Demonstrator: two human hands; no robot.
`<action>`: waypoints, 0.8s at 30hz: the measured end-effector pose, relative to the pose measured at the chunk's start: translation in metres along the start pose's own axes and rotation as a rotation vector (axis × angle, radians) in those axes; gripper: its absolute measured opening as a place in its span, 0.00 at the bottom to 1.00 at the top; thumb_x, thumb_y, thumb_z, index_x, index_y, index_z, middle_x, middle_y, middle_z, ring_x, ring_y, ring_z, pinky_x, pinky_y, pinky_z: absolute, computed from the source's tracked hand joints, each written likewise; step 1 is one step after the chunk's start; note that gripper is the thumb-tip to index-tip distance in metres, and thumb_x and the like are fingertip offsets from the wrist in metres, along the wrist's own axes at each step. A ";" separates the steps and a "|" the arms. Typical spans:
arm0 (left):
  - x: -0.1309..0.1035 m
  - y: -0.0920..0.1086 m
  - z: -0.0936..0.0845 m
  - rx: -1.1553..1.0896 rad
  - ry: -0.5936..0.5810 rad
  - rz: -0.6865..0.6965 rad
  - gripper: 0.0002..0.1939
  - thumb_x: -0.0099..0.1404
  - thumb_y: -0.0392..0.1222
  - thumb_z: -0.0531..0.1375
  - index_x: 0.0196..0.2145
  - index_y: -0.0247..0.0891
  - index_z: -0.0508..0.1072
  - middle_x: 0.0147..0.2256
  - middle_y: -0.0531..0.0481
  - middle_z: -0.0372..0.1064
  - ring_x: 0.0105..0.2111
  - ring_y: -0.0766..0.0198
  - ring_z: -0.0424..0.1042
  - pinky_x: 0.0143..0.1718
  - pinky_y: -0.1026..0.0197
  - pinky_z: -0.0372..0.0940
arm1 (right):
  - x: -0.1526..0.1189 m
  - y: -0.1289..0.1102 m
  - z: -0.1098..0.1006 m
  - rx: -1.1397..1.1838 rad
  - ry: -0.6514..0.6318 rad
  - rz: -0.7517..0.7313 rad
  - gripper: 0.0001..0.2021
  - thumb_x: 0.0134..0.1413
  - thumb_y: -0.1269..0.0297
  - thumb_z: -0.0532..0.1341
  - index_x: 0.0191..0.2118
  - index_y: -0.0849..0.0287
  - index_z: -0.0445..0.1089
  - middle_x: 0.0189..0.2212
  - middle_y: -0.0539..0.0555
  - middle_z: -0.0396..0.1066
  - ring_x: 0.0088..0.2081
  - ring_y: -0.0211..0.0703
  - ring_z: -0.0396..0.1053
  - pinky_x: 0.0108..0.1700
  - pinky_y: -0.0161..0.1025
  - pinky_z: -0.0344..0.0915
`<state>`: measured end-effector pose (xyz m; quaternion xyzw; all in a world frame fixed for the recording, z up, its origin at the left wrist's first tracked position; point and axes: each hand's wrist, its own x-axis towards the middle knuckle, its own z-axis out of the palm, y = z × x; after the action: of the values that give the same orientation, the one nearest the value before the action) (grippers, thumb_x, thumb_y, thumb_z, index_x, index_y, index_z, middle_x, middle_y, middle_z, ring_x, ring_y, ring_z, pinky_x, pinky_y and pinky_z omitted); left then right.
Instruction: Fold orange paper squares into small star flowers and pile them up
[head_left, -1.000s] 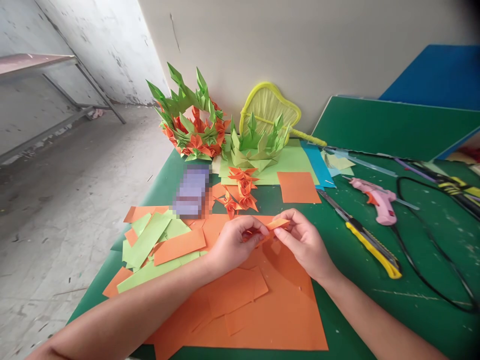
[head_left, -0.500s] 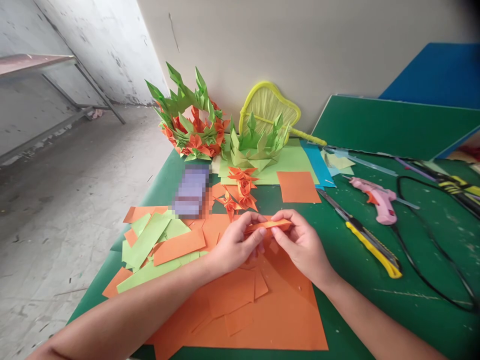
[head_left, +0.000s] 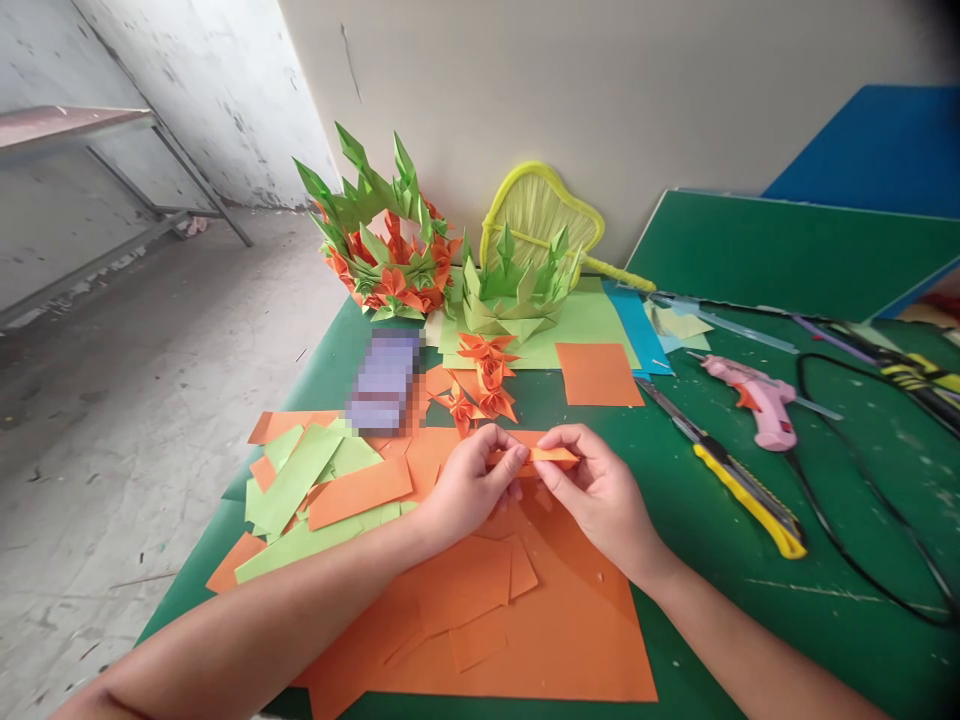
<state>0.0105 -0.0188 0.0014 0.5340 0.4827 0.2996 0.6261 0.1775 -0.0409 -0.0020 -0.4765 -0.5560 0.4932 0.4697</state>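
Observation:
Between my two hands is a small folded piece of orange paper [head_left: 553, 455], held just above a large orange sheet [head_left: 577, 620]. My left hand [head_left: 480, 480] pinches its left end between thumb and fingers. The right end is gripped by my right hand [head_left: 592, 480], thumb in front and fingers behind. Part of the paper is hidden by my fingers. Just beyond my hands lie several folded orange paper flowers [head_left: 491, 375]. Behind them stands a green folded-paper crown [head_left: 517, 300], with a larger green and orange paper piece [head_left: 390, 250] to its left.
Green and orange paper scraps [head_left: 300, 480] are heaped on the left, near a blurred-out purple rectangle [head_left: 384, 380]. An orange square [head_left: 598, 375], a yellow cutter knife [head_left: 742, 500] and a pink glue gun [head_left: 757, 395] with a black cord lie on the right of the green table [head_left: 720, 640].
My fingers have shifted slightly along the folded orange paper, and my right thumb has moved a little left, toward its middle. The view has moved marginally; everything else stays put.

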 end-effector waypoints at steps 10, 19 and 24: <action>-0.003 0.000 0.001 0.007 -0.010 0.054 0.18 0.65 0.57 0.56 0.33 0.38 0.63 0.23 0.54 0.68 0.19 0.70 0.66 0.19 0.69 0.61 | 0.000 -0.007 0.001 -0.081 0.008 0.001 0.06 0.58 0.60 0.61 0.36 0.54 0.65 0.33 0.49 0.65 0.30 0.37 0.66 0.30 0.33 0.65; -0.001 -0.001 0.001 -0.091 -0.065 0.054 0.18 0.64 0.56 0.59 0.35 0.38 0.62 0.24 0.55 0.67 0.19 0.72 0.65 0.18 0.69 0.59 | 0.002 -0.003 -0.003 -0.074 0.047 -0.020 0.06 0.59 0.60 0.61 0.39 0.53 0.65 0.36 0.49 0.65 0.33 0.37 0.67 0.32 0.33 0.67; 0.001 0.001 -0.001 -0.163 -0.028 0.036 0.17 0.63 0.55 0.59 0.36 0.39 0.61 0.25 0.55 0.68 0.20 0.72 0.65 0.19 0.70 0.59 | 0.003 -0.005 -0.004 0.000 0.065 -0.028 0.09 0.57 0.59 0.62 0.42 0.52 0.64 0.36 0.49 0.66 0.34 0.38 0.68 0.32 0.33 0.68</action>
<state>0.0103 -0.0178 0.0022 0.4938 0.4383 0.3416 0.6688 0.1808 -0.0380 0.0031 -0.4844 -0.5473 0.4707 0.4943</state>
